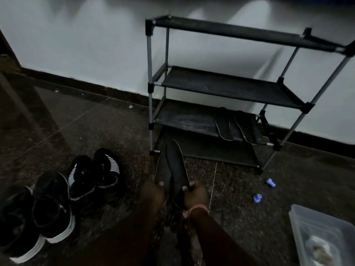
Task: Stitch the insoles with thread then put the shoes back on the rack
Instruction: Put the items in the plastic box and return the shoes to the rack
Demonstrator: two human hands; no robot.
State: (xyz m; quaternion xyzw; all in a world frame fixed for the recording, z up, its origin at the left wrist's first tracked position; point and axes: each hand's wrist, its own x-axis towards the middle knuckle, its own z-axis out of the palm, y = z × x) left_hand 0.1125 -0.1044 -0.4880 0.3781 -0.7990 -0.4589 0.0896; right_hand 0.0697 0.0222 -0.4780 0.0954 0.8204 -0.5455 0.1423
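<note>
Hands low at centre, over dark speckled floor: left hand pinching one dark flat insole, right hand gripping another dark insole, the two overlapping. Thin pale thread just right of them. Four black sneakers lined up at left. Two more dark insoles on black metal-framed shoe rack against wall.

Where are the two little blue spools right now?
In the head view, the two blue spools lie on the floor at the right, between the shoe rack and the clear plastic box.
</note>
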